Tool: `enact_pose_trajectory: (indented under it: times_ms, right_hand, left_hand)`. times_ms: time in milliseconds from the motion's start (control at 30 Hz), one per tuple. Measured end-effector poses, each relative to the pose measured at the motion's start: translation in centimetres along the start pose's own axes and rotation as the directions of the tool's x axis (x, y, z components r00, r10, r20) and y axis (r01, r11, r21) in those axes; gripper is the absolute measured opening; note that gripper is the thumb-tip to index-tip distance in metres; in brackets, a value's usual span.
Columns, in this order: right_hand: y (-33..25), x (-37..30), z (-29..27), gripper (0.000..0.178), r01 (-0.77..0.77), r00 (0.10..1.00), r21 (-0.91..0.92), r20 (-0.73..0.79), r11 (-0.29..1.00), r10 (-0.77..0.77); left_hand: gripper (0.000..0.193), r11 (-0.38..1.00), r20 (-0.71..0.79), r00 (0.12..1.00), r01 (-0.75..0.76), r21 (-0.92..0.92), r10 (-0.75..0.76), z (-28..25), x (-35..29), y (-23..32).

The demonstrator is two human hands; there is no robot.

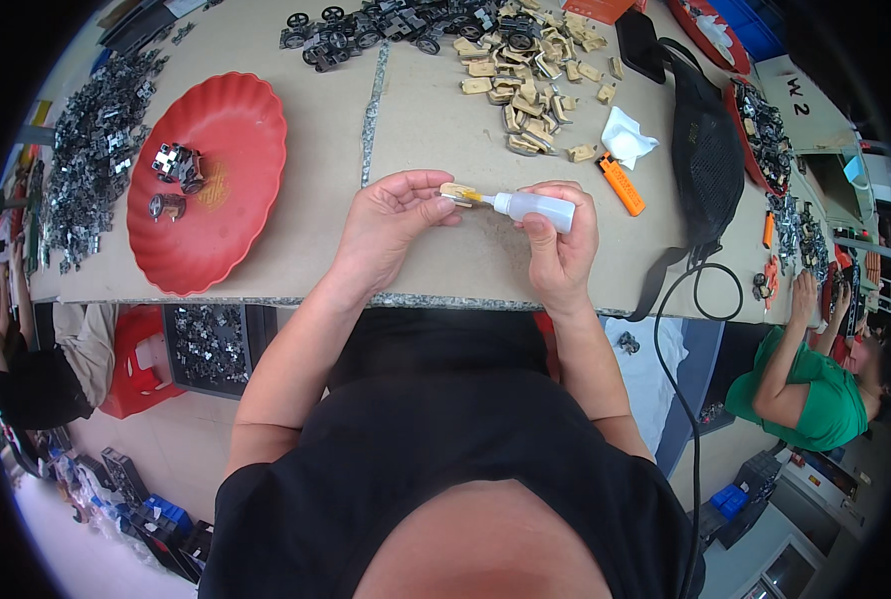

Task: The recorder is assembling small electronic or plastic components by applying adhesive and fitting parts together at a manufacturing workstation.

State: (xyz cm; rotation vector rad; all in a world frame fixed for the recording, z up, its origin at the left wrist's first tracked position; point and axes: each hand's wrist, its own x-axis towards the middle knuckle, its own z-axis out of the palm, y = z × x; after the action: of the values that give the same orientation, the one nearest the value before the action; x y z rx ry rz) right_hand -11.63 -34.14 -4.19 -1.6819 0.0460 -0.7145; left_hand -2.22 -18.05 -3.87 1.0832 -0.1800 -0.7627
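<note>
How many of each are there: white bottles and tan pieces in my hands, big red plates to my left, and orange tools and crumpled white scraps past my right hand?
White bottle, right hand: 1
Tan piece, left hand, partly covered: 1
Red plate: 1
Orange tool: 1
Crumpled white scrap: 1
Total: 5
</note>
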Motion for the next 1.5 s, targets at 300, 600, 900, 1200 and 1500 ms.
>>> enact_pose_trajectory:
  times_ms: [300,600,900,1200,1500]
  right_hand:
    - [-0.07,-0.02,0.05,0.025,0.013,1.0,-0.026,-0.014,1.0,-0.013]
    - [0.0,0.08,-0.03,0.026,0.135,0.991,-0.146,-0.001,0.98,-0.137]
    - [-0.03,0.09,-0.31,0.026,0.129,0.992,-0.158,0.008,0.979,-0.129]
    - [0.02,0.06,-0.59,0.026,0.161,0.986,-0.232,0.084,0.959,-0.145]
    - [0.44,-0.03,-0.46,0.024,0.014,1.0,-0.014,-0.008,1.0,-0.014]
  left_hand:
    - [0.023,1.0,0.013,1.0,-0.001,-0.003,0.002,-0.09,-0.02,-0.09]
    - [0.023,1.0,0.002,1.0,-0.01,-0.005,0.01,-0.14,0.02,-0.19]
    - [0.022,1.0,-0.014,1.0,-0.014,-0.018,0.014,-0.04,0.02,-0.17]
    - [0.022,1.0,-0.02,1.0,-0.013,0.007,0.013,-0.1,0.05,-0.15]
    - [0.022,1.0,-0.015,1.0,0.002,0.007,-0.002,0.0,-0.01,-0.07]
